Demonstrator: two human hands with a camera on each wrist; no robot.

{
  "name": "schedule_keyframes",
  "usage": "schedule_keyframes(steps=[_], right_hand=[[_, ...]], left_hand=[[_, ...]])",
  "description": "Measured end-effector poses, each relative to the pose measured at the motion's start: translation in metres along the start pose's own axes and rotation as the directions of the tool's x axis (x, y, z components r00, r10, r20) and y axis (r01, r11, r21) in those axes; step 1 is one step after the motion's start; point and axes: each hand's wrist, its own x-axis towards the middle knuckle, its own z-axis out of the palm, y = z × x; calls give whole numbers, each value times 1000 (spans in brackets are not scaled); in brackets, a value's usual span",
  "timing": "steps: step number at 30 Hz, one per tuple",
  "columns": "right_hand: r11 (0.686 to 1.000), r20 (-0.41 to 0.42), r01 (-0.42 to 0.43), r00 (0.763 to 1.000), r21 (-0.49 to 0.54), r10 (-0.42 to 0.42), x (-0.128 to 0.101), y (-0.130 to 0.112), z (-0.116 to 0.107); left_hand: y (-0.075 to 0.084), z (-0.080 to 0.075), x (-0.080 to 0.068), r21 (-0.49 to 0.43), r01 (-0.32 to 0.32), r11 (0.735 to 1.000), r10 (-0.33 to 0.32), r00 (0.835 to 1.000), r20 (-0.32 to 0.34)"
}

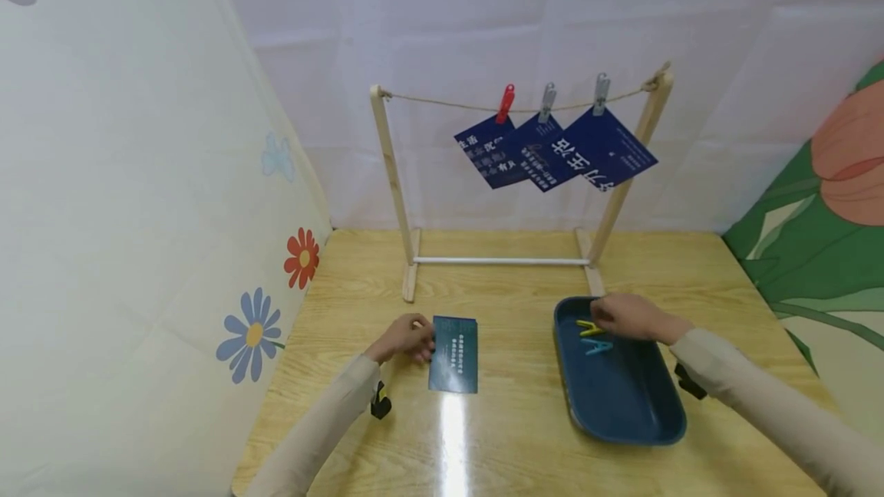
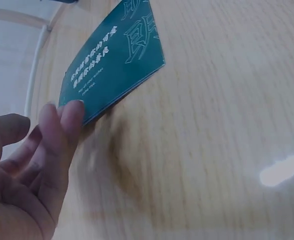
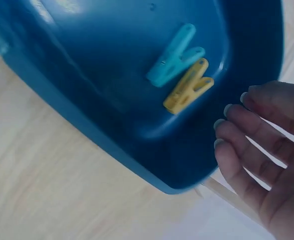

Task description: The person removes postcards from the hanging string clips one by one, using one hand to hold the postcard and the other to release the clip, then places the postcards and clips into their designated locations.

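My left hand [image 1: 409,337] is at the left edge of a dark green printed card [image 1: 453,359] lying on the table. In the left wrist view, its fingertips [image 2: 75,111] meet the card's edge while the thumb stands apart. The card seems to sit on at least one other. Over the far end of a blue tray [image 1: 625,405] hovers my right hand [image 1: 631,317], fingers loosely bent and holding nothing. Inside the tray lie a yellow clothespin [image 3: 187,90] and a turquoise clothespin [image 3: 172,60], side by side, just beyond the right fingertips.
Behind, a wooden frame [image 1: 390,167] carries a string [image 1: 442,103]. Three dark blue cards [image 1: 608,146] hang there, held by a red clothespin [image 1: 506,103] and two grey clothespins [image 1: 547,102]. Printed sheets cover the back and both sides.
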Motion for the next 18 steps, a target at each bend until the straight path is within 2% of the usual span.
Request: schedule_keyframes(steps=[6, 11, 18], right_hand=[[1000, -33, 2, 999, -9, -2, 9, 0, -13], [999, -110, 16, 994, -46, -21, 19, -1, -34], [997, -147, -35, 989, -62, 25, 34, -7, -67]], left_hand=[[10, 3, 9, -32, -45, 998, 43, 997, -61], [25, 9, 18, -27, -103, 994, 100, 989, -113], [42, 18, 30, 12, -117, 993, 118, 983, -138]])
